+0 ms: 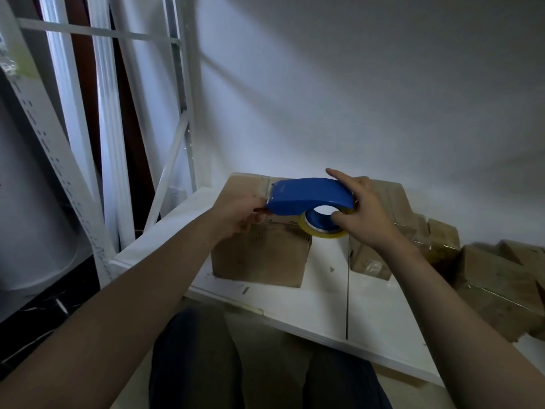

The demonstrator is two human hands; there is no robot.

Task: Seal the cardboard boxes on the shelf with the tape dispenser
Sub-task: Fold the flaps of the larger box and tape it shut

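A blue tape dispenser (309,194) with a yellowish tape roll (320,230) hangs in the air above a cardboard box (262,255) on the white shelf (324,293). My right hand (364,212) grips the dispenser at its roll end, index finger stretched along the top. My left hand (240,215) pinches at the dispenser's front end, where the tape comes out. The box top is partly hidden by the dispenser and my hands.
A second cardboard box (380,231) stands behind my right hand. Several more boxes (498,281) are piled at the right. White shelf uprights and braces (182,113) rise at the left, a white wall behind. My legs show below the shelf edge.
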